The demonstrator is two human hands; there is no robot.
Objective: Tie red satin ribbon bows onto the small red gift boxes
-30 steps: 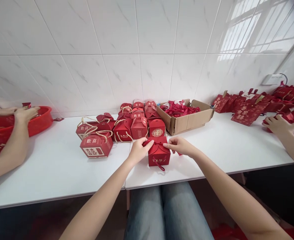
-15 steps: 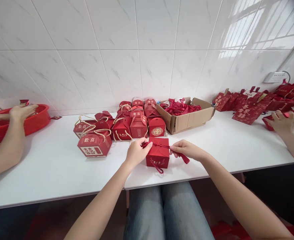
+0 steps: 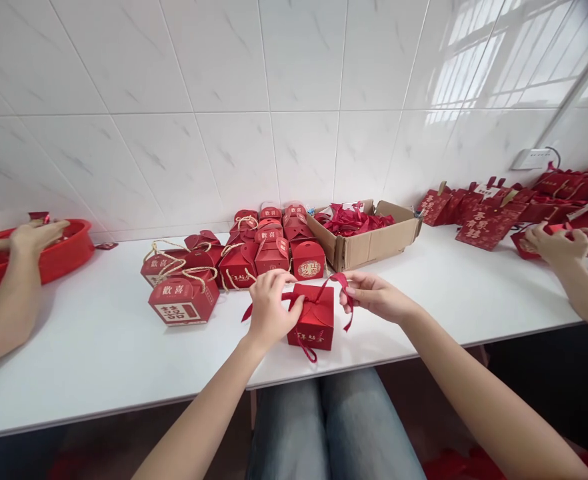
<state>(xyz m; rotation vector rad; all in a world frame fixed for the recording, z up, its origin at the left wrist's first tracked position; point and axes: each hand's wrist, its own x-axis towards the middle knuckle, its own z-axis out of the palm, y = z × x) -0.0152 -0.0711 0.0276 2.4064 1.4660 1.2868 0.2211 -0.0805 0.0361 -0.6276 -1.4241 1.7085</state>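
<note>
A small red gift box (image 3: 319, 327) with gold lettering stands in front of me near the table's edge. A red ribbon (image 3: 320, 291) crosses its top, one tail sticking out to the left past my left hand. My left hand (image 3: 274, 310) is at the box's left side, fingers apart, its thumb by the top edge. To the right of the box, my right hand (image 3: 371, 297) pinches the ribbon's other end, which is bent over in a loop with its tail hanging. A red cord loop (image 3: 308, 352) hangs at the box's front.
Finished-looking red boxes (image 3: 184, 300) with gold cords stand left and behind. A cardboard box (image 3: 374, 241) holds red ribbons. Red bags (image 3: 491, 223) stand farther right. Co-workers' hands are at a red basin (image 3: 69, 250) on the left and at red packaging on the right.
My left hand has let go of the ribbon and its fingers have spread. My right hand has raised its ribbon end into a loop. The view has shifted slightly.
</note>
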